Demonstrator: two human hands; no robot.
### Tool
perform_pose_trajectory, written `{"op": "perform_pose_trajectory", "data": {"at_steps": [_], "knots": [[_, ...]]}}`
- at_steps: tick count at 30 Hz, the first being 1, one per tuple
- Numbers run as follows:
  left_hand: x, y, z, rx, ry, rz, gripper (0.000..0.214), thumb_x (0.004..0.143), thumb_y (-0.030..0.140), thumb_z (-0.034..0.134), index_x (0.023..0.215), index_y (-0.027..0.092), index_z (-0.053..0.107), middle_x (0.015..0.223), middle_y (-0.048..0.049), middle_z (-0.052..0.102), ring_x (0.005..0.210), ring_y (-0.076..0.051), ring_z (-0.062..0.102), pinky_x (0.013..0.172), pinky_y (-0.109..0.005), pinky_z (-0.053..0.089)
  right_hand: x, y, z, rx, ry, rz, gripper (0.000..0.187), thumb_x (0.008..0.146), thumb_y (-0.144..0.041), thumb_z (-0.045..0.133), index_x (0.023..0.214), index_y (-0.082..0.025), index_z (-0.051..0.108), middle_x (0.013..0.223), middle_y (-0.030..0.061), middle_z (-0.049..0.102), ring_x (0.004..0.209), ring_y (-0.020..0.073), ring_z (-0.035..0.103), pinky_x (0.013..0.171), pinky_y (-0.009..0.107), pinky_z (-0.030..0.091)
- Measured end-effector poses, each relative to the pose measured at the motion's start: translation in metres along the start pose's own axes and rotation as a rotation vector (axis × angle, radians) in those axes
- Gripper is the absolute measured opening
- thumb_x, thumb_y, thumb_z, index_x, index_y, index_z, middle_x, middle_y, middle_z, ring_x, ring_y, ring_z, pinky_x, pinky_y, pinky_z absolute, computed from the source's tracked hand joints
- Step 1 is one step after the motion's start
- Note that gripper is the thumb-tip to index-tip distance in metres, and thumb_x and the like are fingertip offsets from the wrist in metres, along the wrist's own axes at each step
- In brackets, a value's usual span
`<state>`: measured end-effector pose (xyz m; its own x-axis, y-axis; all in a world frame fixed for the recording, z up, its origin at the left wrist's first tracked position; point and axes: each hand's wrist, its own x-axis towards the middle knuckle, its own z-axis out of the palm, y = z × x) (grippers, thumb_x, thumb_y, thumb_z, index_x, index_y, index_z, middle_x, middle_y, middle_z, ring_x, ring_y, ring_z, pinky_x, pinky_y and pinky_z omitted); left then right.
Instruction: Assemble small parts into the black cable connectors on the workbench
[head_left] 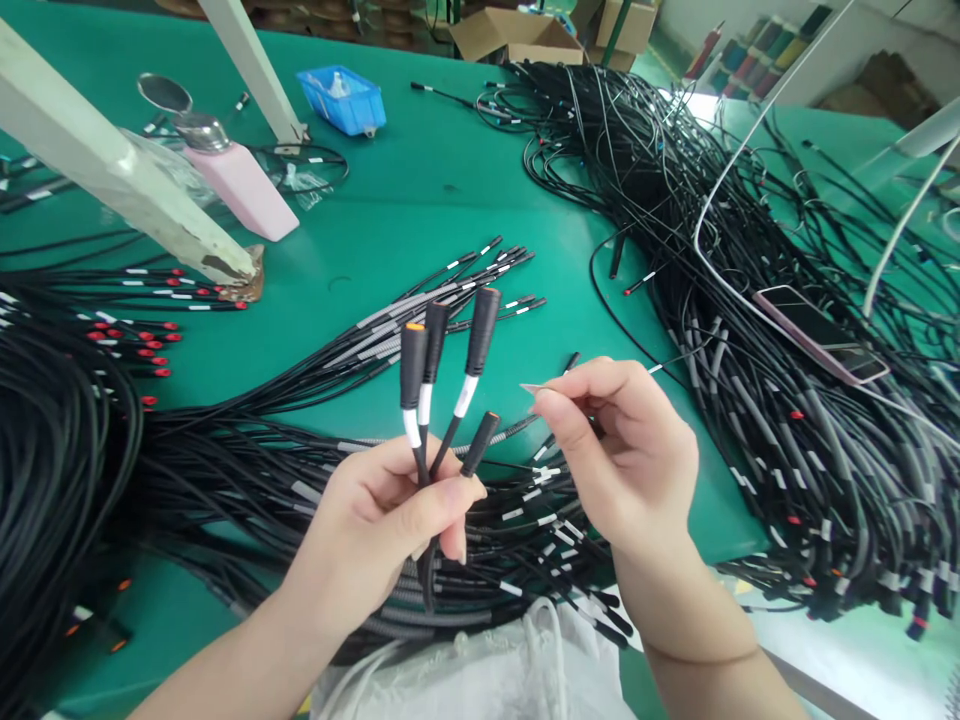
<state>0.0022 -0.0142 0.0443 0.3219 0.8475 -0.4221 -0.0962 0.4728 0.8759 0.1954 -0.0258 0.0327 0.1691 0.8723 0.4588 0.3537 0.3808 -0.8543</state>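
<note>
My left hand (397, 510) is closed around several black cables whose connector ends point up. Three of these connectors (481, 335) carry white labels on the cable just below them, and a shorter one (480, 442) leans right by my thumb. Orange shows inside some of the tips. To the right, my right hand (622, 450) pinches a small pale piece (531, 388), perhaps a label, between thumb and forefinger. It is held apart from the connectors. Under both hands lies a spread of black cables (300, 490) with grey sleeves and white tags.
A large heap of black cables (652, 190) runs down the right side, with a phone (821, 335) lying on it. A pink bottle (244, 190), a blue bin (341, 100) and white metal posts (120, 150) stand at left on the green tabletop (420, 180).
</note>
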Motion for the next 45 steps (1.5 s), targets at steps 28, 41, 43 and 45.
{"op": "perform_pose_trajectory", "data": {"at_steps": [28, 41, 43, 45], "knots": [[0.0025, -0.006, -0.0043, -0.028, -0.03, 0.013, 0.02, 0.079, 0.026, 0.085, 0.064, 0.021, 0.073, 0.046, 0.0035, 0.067, 0.046, -0.011, 0.055, 0.052, -0.021, 0.041, 0.0042, -0.0091, -0.0035, 0.097, -0.199, 0.116, 0.014, 0.098, -0.015, 0.073, 0.087, -0.021, 0.066, 0.068, -0.0057, 0.068, 0.054, 0.0077, 0.056, 0.048, 0.02, 0.045], [0.0015, -0.0064, -0.0028, 0.005, -0.013, 0.012, 0.02, 0.08, 0.027, 0.084, 0.065, 0.021, 0.072, 0.046, 0.0034, 0.068, 0.047, -0.011, 0.056, 0.054, -0.022, 0.042, -0.0005, -0.0052, 0.0041, -0.168, -0.035, -0.158, 0.017, 0.096, -0.008, 0.069, 0.09, -0.022, 0.061, 0.074, -0.0031, 0.068, 0.06, 0.0102, 0.058, 0.055, 0.023, 0.049], [0.0015, -0.0072, -0.0039, 0.014, -0.034, 0.005, 0.022, 0.08, 0.028, 0.084, 0.064, 0.021, 0.071, 0.047, 0.0031, 0.068, 0.047, -0.011, 0.054, 0.053, -0.022, 0.04, 0.0003, -0.0048, 0.0039, -0.185, -0.07, -0.178, 0.017, 0.096, -0.008, 0.069, 0.091, -0.022, 0.061, 0.074, -0.0029, 0.068, 0.059, 0.01, 0.058, 0.054, 0.023, 0.048], [0.002, -0.0076, -0.0047, 0.024, -0.057, 0.012, 0.026, 0.08, 0.03, 0.086, 0.062, 0.02, 0.069, 0.047, 0.003, 0.068, 0.047, -0.01, 0.052, 0.052, -0.022, 0.038, 0.001, -0.0037, 0.004, -0.237, -0.051, -0.183, 0.017, 0.096, -0.007, 0.068, 0.09, -0.022, 0.061, 0.073, -0.0031, 0.067, 0.058, 0.0099, 0.056, 0.053, 0.023, 0.047]]}}
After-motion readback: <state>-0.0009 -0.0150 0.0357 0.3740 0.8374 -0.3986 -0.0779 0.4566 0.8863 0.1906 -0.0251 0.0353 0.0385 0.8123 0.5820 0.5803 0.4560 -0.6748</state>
